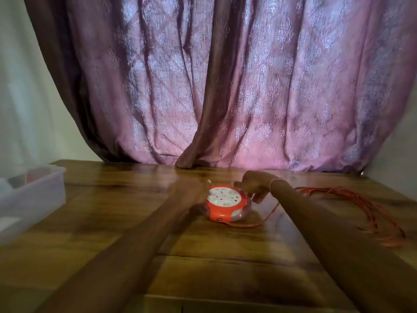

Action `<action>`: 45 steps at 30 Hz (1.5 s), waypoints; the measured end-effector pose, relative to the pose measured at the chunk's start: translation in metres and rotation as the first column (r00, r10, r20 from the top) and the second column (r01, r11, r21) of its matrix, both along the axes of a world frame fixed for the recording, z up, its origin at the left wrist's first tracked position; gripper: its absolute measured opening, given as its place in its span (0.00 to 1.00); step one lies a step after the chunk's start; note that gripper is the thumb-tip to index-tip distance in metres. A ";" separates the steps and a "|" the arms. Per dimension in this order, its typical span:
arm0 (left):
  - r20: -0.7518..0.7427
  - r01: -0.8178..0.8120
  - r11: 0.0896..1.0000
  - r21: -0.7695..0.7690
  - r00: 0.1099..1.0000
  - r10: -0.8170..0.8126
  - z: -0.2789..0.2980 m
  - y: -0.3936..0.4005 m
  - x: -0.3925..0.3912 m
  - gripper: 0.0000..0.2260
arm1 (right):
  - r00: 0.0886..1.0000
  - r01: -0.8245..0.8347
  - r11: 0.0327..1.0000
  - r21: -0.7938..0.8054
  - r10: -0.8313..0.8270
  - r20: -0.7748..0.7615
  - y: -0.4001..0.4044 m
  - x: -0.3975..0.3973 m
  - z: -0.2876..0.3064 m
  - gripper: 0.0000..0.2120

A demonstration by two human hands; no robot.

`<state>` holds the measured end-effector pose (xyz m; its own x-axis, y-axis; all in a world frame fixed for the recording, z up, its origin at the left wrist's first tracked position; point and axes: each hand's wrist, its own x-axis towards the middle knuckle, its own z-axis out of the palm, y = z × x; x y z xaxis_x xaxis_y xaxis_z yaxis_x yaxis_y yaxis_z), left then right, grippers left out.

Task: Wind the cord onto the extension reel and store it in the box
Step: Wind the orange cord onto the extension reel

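Observation:
A round red extension reel (228, 205) with a white socket face lies flat on the wooden table (112, 233), far from me. My left hand (191, 193) is blurred and rests against the reel's left side. My right hand (253, 185) is curled over the reel's right rear edge; whether it grips it I cannot tell. A thin orange cord (352, 199) leaves the reel's front right and lies in loose loops on the right part of the table. A clear plastic box (33, 195) stands at the table's left edge.
A purple patterned curtain (225, 86) hangs right behind the table's far edge. The box on the left holds some dim items. The table's near edge (225, 301) is at the bottom of the view.

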<state>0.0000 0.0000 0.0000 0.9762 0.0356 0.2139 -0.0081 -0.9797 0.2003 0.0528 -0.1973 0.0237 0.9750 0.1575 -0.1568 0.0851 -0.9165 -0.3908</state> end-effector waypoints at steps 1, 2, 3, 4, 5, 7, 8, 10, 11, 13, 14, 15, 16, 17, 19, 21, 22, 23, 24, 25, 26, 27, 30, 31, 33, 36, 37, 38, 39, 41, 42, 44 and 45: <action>-0.059 0.012 1.000 0.014 0.998 -0.012 -0.002 -0.002 0.002 0.24 | 0.997 0.022 0.999 0.044 -0.018 -0.080 -0.001 0.001 -0.004 0.22; -0.076 0.000 1.000 0.003 0.997 0.000 -0.005 -0.004 0.003 0.23 | 0.990 0.041 0.995 0.091 -0.028 -0.136 -0.002 0.000 -0.005 0.23; -0.093 -0.017 1.000 -0.016 0.996 0.016 -0.009 -0.005 0.005 0.23 | 0.985 0.049 0.990 0.130 -0.026 -0.171 -0.004 0.001 -0.009 0.24; -0.093 -0.054 0.997 -0.059 0.994 0.049 -0.012 -0.005 0.008 0.24 | 0.981 0.065 0.981 0.185 -0.029 -0.191 -0.007 0.001 -0.012 0.24; -0.092 -0.064 0.994 -0.084 0.994 0.057 -0.017 -0.007 0.012 0.24 | 0.979 0.073 0.971 0.228 -0.027 -0.200 -0.008 0.001 -0.014 0.24; -0.059 -0.072 0.989 -0.127 0.996 0.065 -0.024 -0.007 0.019 0.24 | 0.982 0.083 0.953 0.291 -0.028 -0.187 -0.010 0.000 -0.016 0.25; -0.017 -0.088 0.984 -0.155 0.996 0.086 -0.026 -0.007 0.022 0.23 | 0.985 0.080 0.944 0.319 -0.026 -0.169 -0.011 0.002 -0.016 0.25; 0.101 -0.095 0.966 -0.242 0.987 0.123 -0.027 -0.006 0.026 0.22 | 0.996 0.073 0.918 0.390 -0.049 -0.073 -0.013 0.004 -0.013 0.25; 0.156 -0.090 0.952 -0.292 0.978 0.140 -0.025 -0.005 0.029 0.21 | 0.998 0.070 0.893 0.445 -0.066 -0.024 -0.014 0.005 -0.009 0.24; 0.227 -0.075 0.902 -0.426 0.956 0.187 -0.016 -0.005 0.035 0.20 | 0.993 0.062 0.809 0.584 -0.107 0.042 -0.014 0.007 0.003 0.22; 0.266 -0.051 0.865 -0.500 0.941 0.210 -0.008 -0.005 0.038 0.20 | 0.989 0.050 0.761 0.647 -0.126 0.072 -0.014 0.008 0.011 0.21; 0.320 -0.008 0.826 -0.564 0.920 0.227 -0.001 -0.004 0.043 0.19 | 0.985 0.036 0.718 0.695 -0.143 0.097 -0.014 0.009 0.021 0.21; 0.370 0.046 0.785 -0.617 0.898 0.238 0.006 -0.003 0.046 0.18 | 0.981 0.023 0.681 0.732 -0.157 0.116 -0.013 0.009 0.029 0.20; 0.415 0.108 0.747 -0.656 0.878 0.238 0.014 -0.003 0.050 0.16 | 0.976 0.008 0.649 0.761 -0.170 0.136 -0.012 0.009 0.039 0.20; 0.459 0.212 0.687 -0.695 0.866 0.197 0.030 -0.001 0.057 0.13 | 0.965 -0.029 0.589 0.808 -0.194 0.176 -0.012 0.009 0.057 0.18; 0.474 0.286 0.653 -0.701 0.872 0.126 0.046 0.001 0.067 0.11 | 0.951 -0.069 0.545 0.836 -0.216 0.219 -0.013 0.009 0.074 0.17; 0.481 0.312 0.646 -0.697 0.871 0.099 0.054 0.002 0.073 0.11 | 0.944 -0.087 0.534 0.841 -0.225 0.241 -0.013 0.011 0.081 0.17; 0.494 0.336 0.643 -0.689 0.866 0.076 0.060 0.002 0.078 0.12 | 0.936 -0.106 0.531 0.841 -0.232 0.264 -0.012 0.012 0.087 0.18; 0.502 0.348 0.641 -0.684 0.862 0.067 0.067 0.002 0.084 0.13 | 0.927 -0.125 0.533 0.837 -0.238 0.290 -0.011 0.014 0.090 0.19; 0.513 0.362 0.631 -0.686 0.856 0.067 0.072 0.003 0.089 0.14 | 0.915 -0.146 0.544 0.826 -0.243 0.322 -0.009 0.015 0.094 0.20; 0.525 0.374 0.615 -0.694 0.847 0.078 0.076 0.002 0.092 0.16 | 0.897 -0.169 0.567 0.806 -0.251 0.364 -0.008 0.018 0.095 0.20; 0.546 0.391 0.596 -0.701 0.832 0.097 0.079 0.003 0.096 0.17 | 0.870 -0.197 0.601 0.774 -0.257 0.421 -0.005 0.019 0.096 0.21; 0.593 0.420 0.551 -0.721 0.785 0.178 0.080 0.006 0.110 0.20 | 0.695 -0.222 0.835 0.503 -0.227 0.683 0.000 0.022 0.098 0.23; 0.605 0.432 0.537 -0.724 0.772 0.194 0.080 0.007 0.113 0.20 | 0.615 -0.185 0.909 0.373 -0.189 0.765 0.002 0.023 0.098 0.24; 0.633 0.451 0.538 -0.712 0.744 0.215 0.081 0.008 0.120 0.20 | 0.493 -0.118 0.980 0.163 -0.084 0.866 0.010 0.021 0.100 0.21; 0.661 0.469 0.553 -0.688 0.720 0.211 0.080 0.003 0.125 0.20 | 0.510 -0.215 0.977 0.003 0.110 0.853 0.022 0.012 0.099 0.20; 0.668 0.479 0.555 -0.680 0.717 0.201 0.079 0.001 0.125 0.20 | 0.552 -0.246 0.969 -0.029 0.165 0.817 0.026 0.008 0.097 0.22; 0.675 0.484 0.563 -0.670 0.713 0.190 0.078 -0.001 0.124 0.19 | 0.589 -0.247 0.966 -0.072 0.209 0.781 0.028 0.005 0.095 0.24; 0.683 0.485 0.579 -0.655 0.708 0.179 0.077 -0.002 0.124 0.19 | 0.613 -0.222 0.967 -0.122 0.235 0.755 0.031 0.002 0.093 0.25; 0.695 0.490 0.595 -0.637 0.699 0.168 0.075 -0.006 0.119 0.18 | 0.619 -0.148 0.971 -0.188 0.239 0.748 0.035 -0.003 0.092 0.26; 0.700 0.497 0.593 -0.634 0.695 0.167 0.075 -0.007 0.116 0.18 | 0.611 -0.115 0.972 -0.206 0.232 0.757 0.037 -0.005 0.093 0.27; 0.708 0.506 0.588 -0.632 0.685 0.173 0.078 -0.005 0.112 0.19 | 0.614 -0.071 0.975 -0.209 0.208 0.762 0.039 -0.010 0.097 0.29; 0.714 0.511 0.584 -0.631 0.677 0.178 0.079 -0.003 0.110 0.18 | 0.617 -0.067 0.978 -0.197 0.196 0.762 0.039 -0.011 0.098 0.30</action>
<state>0.1097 -0.0032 0.0788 0.5664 0.3641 0.7393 -0.6123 -0.4145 0.6733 0.0414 -0.1582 0.1215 0.7138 0.3340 0.6155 0.4207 -0.9072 0.0044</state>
